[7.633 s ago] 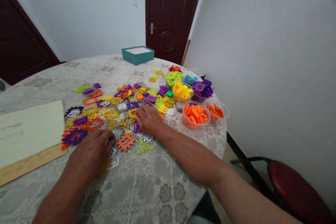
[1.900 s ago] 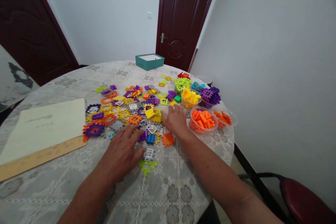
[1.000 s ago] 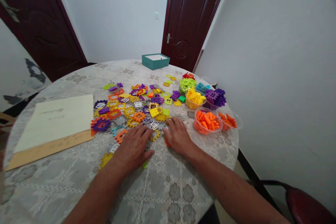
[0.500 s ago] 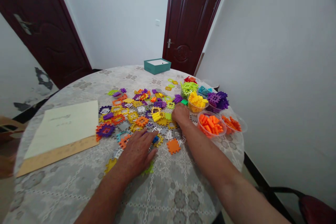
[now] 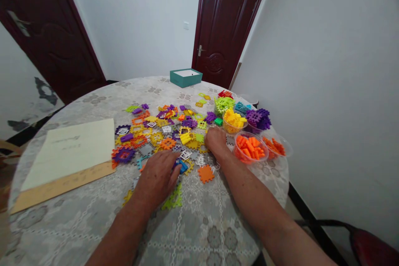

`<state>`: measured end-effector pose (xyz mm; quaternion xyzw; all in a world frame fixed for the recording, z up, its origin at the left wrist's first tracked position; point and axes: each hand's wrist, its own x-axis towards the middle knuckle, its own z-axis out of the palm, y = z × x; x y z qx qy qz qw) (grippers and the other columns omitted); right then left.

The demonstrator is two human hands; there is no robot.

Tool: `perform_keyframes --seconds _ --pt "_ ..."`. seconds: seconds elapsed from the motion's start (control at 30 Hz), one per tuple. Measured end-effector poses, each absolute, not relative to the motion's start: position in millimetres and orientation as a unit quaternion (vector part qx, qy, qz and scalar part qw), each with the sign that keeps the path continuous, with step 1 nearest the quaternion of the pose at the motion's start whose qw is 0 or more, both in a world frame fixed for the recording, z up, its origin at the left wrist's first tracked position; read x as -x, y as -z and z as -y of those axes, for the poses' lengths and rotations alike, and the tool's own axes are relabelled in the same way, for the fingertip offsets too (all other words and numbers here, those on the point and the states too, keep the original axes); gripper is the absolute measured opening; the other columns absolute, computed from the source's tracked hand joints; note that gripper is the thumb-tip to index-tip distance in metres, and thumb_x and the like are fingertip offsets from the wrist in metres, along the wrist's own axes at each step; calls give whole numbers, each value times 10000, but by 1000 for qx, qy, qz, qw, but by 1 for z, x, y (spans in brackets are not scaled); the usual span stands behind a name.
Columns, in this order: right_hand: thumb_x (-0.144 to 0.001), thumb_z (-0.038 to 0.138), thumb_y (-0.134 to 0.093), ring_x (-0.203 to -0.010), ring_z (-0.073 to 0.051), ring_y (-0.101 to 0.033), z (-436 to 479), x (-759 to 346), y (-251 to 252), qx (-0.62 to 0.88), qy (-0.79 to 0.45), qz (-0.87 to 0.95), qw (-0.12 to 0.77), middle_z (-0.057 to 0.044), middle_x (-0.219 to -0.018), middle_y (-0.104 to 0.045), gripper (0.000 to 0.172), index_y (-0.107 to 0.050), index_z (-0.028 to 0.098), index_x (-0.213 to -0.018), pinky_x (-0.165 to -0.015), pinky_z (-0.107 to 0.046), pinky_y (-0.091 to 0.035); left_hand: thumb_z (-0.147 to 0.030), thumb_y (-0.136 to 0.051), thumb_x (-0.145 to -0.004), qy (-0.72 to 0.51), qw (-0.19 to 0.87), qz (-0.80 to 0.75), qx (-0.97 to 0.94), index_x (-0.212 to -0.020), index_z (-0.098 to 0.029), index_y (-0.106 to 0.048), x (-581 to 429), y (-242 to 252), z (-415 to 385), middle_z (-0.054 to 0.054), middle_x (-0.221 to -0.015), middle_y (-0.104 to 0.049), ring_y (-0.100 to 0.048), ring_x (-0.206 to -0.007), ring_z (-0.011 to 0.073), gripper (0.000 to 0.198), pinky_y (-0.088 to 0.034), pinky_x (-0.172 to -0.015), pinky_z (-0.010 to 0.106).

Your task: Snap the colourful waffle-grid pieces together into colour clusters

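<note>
My left hand rests over the near side of a spread of colourful plastic interlocking pieces. Its fingers are bent, their tips partly hidden, and a gap shows between thumb and forefinger. Beside the thumb lies a blue piece. My right hand is curled at the right edge of the spread, near yellow pieces; what its fingers hold, if anything, is hidden. An orange square piece lies between the forearms, and a lime-green piece shows under the left wrist.
Bowls at the right hold orange pieces, yellow pieces, green pieces and purple pieces. A teal box stands at the back. Left lies a pale sheet on a patterned tablecloth.
My left hand has drawn slightly left and its fingers have come closer together, uncovering more of the blue and lime-green pieces. The right hand stays nearly in place. The view has shifted slightly.
</note>
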<state>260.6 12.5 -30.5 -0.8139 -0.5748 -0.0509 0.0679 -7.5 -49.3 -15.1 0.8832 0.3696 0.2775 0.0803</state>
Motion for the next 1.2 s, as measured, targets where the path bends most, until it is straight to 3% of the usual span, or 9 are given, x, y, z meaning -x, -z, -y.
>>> perform_keyframes --seconds 0.17,0.3,0.4,0.53,0.67,0.83,0.93,1.1,1.2 --pt "-925 233 -564 -1031 -252 -655 -2 -255 19 786 0 586 196 -155 -1066 -740 219 -730 129 -1023 -913 -340 -485 -394 -552 -1003 -348 119 -407 -836 -1289 -200 -649 11 12 48 147 -1282 -726 -667 -1225 311 358 -499 -1100 485" --pt "-905 316 -562 -727 -155 -606 10 -233 6 627 -300 611 378 -9 -797 -672 188 -673 184 -832 -691 -252 -469 -445 -575 -989 -380 206 -456 -778 -1421 -204 -577 12 4 50 142 -1368 -681 -700 -1171 285 495 -551 -1032 456" --pt "-865 394 -640 -669 -132 -587 24 -204 2 464 -539 579 399 17 -790 -650 196 -669 200 -858 -645 -241 -483 -491 -588 -975 -384 306 -463 -738 -1444 -210 -567 14 -3 51 132 -1367 -680 -723 -1102 259 547 -590 -928 401" --pt "-862 417 -683 -724 -145 -627 32 -186 4 403 -632 542 379 -6 -843 -688 223 -680 197 -896 -645 -244 -505 -517 -620 -944 -346 359 -483 -720 -1128 -203 -707 18 -8 50 59 -1012 -751 -712 -847 221 374 -582 -784 344" --pt "-913 371 -614 -895 -183 -689 19 -214 6 500 -479 573 439 -55 -1024 -750 269 -700 195 -1097 -752 -288 -543 -491 -706 -875 -391 452 -512 -617 -929 -203 -662 19 -9 49 -3 -777 -678 -694 -710 196 296 -583 -670 306" --pt "-949 213 -481 -1098 -206 -672 4 -256 19 675 -138 615 382 -67 -1158 -759 318 -728 194 -1148 -1034 -362 -494 -288 -735 -851 -447 540 -541 -465 -1138 -197 -675 13 -9 46 -12 -809 -678 -724 -714 161 307 -628 -705 293" --pt "-966 213 -508 -1222 -235 -623 4 -255 30 657 -64 684 313 -110 -1266 -730 358 -703 178 -1264 -1119 -392 -437 -217 -735 -844 -472 574 -523 -417 -1293 -196 -649 10 -5 44 22 -932 -692 -742 -806 158 458 -661 -770 317" --pt "-1004 348 -572 -1427 -277 -441 3 -233 41 613 2 747 258 -139 -1454 -620 456 -612 159 -1417 -1236 -435 -287 -136 -700 -823 -484 621 -494 -368 -1235 -168 -644 10 1 44 66 -1060 -690 -752 -885 174 417 -685 -801 348" --pt "-990 376 -596 -1425 -284 -422 0 -225 44 625 -1 743 238 -124 -1448 -618 451 -619 176 -1393 -1228 -431 -278 -117 -689 -820 -490 631 -489 -350 -1203 -174 -635 10 1 44 77 -1087 -709 -761 -890 189 392 -690 -796 373"
